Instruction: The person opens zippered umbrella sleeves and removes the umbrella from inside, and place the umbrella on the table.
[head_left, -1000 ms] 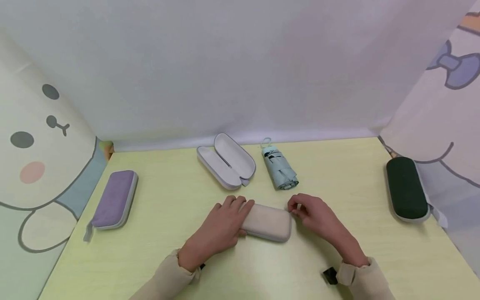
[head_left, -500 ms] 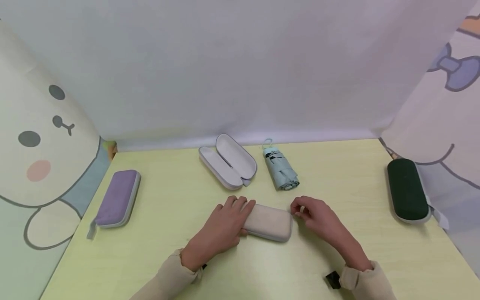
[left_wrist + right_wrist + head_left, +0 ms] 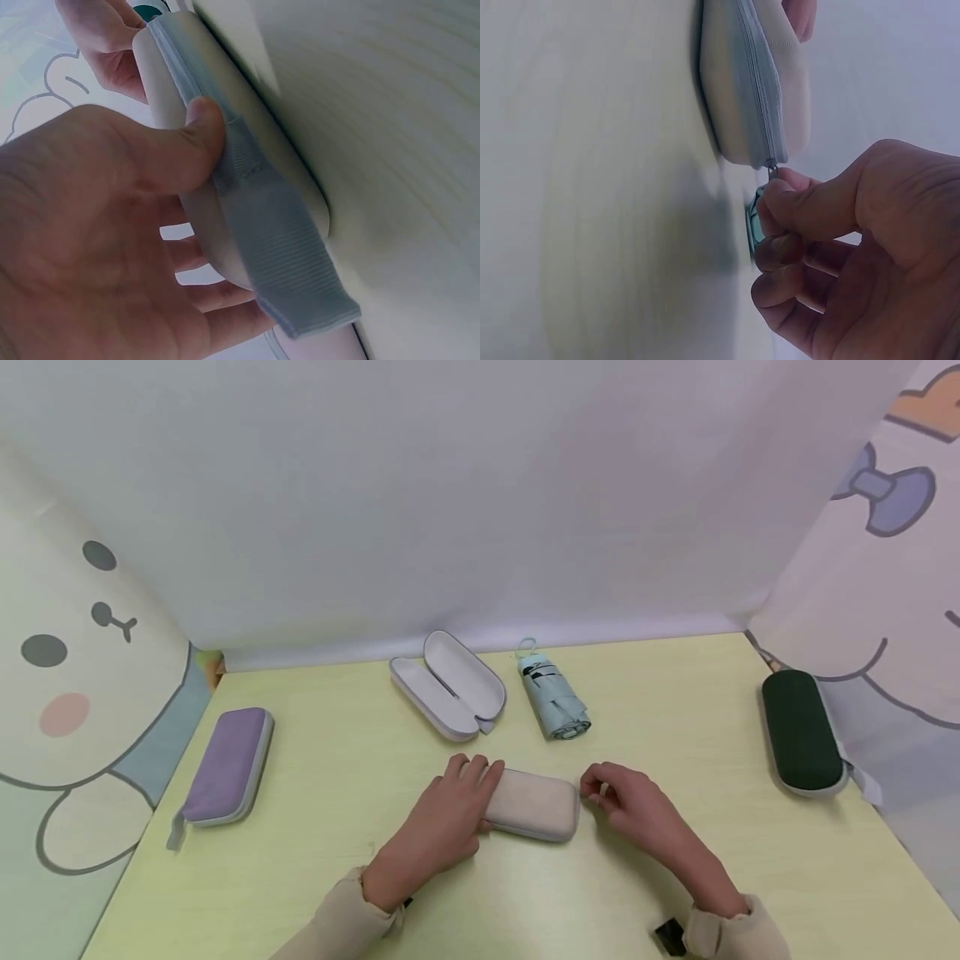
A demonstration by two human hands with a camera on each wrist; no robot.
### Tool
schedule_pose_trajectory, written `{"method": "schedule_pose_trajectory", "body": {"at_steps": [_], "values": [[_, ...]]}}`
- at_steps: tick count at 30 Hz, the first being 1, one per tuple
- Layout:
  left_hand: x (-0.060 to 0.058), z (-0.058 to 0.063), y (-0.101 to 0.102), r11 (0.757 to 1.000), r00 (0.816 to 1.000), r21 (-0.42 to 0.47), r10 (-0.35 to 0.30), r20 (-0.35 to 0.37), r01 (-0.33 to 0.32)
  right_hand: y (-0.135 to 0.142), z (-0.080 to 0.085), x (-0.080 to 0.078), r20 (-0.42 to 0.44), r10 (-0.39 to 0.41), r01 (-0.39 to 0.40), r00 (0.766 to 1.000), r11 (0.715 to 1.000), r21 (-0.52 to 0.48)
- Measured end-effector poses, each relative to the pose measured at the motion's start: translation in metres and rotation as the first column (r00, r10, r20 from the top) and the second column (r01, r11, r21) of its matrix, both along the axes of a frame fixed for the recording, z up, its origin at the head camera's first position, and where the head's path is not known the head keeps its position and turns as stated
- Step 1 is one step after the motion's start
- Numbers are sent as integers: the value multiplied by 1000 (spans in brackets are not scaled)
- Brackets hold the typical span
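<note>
Clock dial centred on the beige zip case, twelve o'clock at the far edge of the worktop (image 3: 322, 743).

Item: beige zip case (image 3: 534, 806), lying flat on the worktop between the person's two hands. Left hand (image 3: 441, 817): its grip holds the nine-o'clock end, thumb against the zipper side at the root of the grey wrist strap (image 3: 277, 232), fingers over the top. Right hand (image 3: 632, 803) — its grip pinches the small metal zipper pull (image 3: 773, 172) at the three-o'clock end.

Also on view from where I stand: white glasses case (image 3: 471, 678), lying open, at eleven o'clock; folded pale-blue umbrella (image 3: 557, 700), cord loop at its far end, at twelve; purple zip case (image 3: 227, 766), near nine; dark green zip case (image 3: 801, 732), near three — both well apart from the hands.
</note>
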State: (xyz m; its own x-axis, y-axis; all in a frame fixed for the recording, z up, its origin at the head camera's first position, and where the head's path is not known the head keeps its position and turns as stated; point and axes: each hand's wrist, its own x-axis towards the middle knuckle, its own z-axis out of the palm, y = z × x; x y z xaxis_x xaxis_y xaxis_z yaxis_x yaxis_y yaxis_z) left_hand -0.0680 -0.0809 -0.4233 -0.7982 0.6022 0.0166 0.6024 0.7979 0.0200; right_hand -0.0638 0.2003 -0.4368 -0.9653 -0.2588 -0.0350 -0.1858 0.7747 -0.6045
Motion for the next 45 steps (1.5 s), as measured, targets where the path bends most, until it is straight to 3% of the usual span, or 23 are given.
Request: {"method": "schedule_pose_trajectory", "body": {"at_steps": [5, 14, 37, 45], "values": [[0, -2, 0, 1000, 1000, 12, 0, -1, 0, 1, -4, 7, 12, -15, 16, 1000, 999, -42], [1, -2, 0, 1000, 1000, 12, -2, -24, 2, 1, -7, 20, 109, -30, 44, 994, 991, -126], [3, -1, 3, 1000, 999, 21, 6, -47, -5, -6, -8, 43, 159, -98, 127, 982, 975, -181], [3, -2, 3, 1000, 999, 18, 16, -39, -15, -14, -7, 50, 197, -192, 230, 961, 955, -188]]}}
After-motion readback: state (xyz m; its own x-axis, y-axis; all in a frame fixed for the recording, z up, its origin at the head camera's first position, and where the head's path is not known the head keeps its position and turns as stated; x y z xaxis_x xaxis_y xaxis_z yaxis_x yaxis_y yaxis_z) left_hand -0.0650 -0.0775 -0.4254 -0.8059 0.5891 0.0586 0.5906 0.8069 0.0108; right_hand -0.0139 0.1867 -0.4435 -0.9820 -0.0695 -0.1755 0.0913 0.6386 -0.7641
